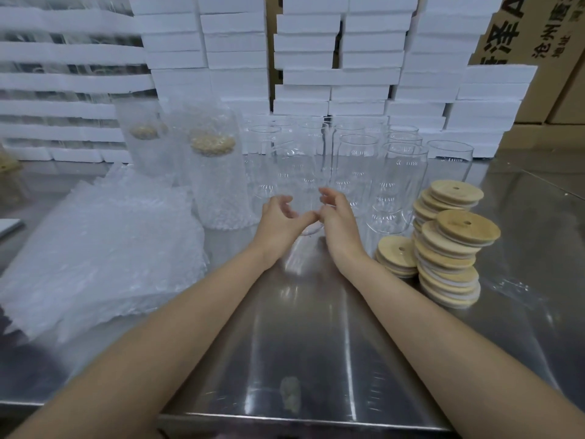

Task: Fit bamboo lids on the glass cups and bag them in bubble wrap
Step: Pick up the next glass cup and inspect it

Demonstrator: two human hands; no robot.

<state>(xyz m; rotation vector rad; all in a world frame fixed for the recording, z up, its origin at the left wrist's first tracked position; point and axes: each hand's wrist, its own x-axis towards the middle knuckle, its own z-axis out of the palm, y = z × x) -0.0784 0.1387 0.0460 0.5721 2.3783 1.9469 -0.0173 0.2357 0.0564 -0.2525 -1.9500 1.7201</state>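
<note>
My left hand [281, 217] and my right hand [335, 213] meet at the lower part of a clear glass cup [299, 172] in the front row of several empty glass cups [395, 185]. The cup leans slightly. My right hand's fingers curl against its side near the base. My left hand's fingers are loosely curled and its thumb lies across the cup's front. Stacks of round bamboo lids [449, 248] stand to the right. Two lidded cups in bubble wrap bags [218, 185] stand to the left.
A pile of flat bubble wrap bags [104, 255] lies on the steel table [316, 359] at the left. White foam boxes [348, 74] are stacked behind the cups. Cardboard cartons [544, 42] stand at the back right. The table's front edge is near my elbows.
</note>
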